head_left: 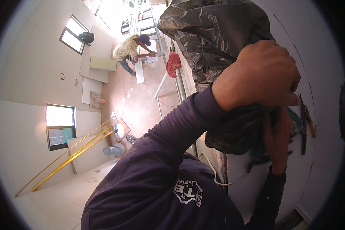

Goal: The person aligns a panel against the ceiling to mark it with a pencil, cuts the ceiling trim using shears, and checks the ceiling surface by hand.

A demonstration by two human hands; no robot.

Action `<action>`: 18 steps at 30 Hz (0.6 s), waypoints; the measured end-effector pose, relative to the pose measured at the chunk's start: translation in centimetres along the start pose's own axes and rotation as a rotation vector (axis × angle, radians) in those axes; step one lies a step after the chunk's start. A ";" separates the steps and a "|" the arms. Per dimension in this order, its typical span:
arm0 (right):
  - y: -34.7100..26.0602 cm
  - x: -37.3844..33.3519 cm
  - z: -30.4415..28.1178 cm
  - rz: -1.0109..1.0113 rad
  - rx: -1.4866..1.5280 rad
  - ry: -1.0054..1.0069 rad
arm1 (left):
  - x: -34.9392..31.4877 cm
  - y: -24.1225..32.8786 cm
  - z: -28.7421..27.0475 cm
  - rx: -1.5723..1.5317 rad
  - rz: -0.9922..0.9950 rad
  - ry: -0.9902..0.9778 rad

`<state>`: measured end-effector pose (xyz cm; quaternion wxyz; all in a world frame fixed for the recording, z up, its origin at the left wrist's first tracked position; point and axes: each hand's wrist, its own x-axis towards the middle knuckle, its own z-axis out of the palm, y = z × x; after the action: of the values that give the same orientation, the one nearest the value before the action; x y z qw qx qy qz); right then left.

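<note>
A large black plastic bag (222, 34) takes up the upper middle, its wrinkled folds hanging down toward the centre. My left hand (258, 74) is closed in a fist on the bag, knuckles upward. Lower down, my right hand (278, 136) reaches up beside the bag's lower end, its fingers hidden behind the left hand and the plastic. Just right of that hand, a teal power tool (294, 122) lies partly covered. Beyond it rests a pair of dark-handled cutters or pliers (304, 115) with an orange part.
A pale cable (214, 174) curves along the edge near my body. Leftward on the floor below, a co-worker (128, 50) bends over a white strip (139, 73) by a metal ladder (159, 34). A red cloth (173, 64) hangs nearby. Yellow poles (73, 159) lean at the left wall.
</note>
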<state>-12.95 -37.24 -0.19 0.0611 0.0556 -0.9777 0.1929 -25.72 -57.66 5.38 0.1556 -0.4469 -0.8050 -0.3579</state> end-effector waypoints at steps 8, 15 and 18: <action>0.0 0.0 0.1 -0.039 -0.002 0.021 | 0.0 0.0 -0.1 0.001 -0.005 -0.005; 0.3 0.0 0.2 -0.035 -0.006 0.031 | 0.0 -0.1 0.1 -0.005 0.012 0.011; 0.2 0.1 0.0 -0.028 -0.007 0.009 | 0.0 -0.1 0.0 -0.006 0.002 -0.005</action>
<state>-13.08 -37.03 -0.29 0.0682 0.0681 -0.9772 0.1890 -25.81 -57.68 5.40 0.1529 -0.4491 -0.8038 -0.3589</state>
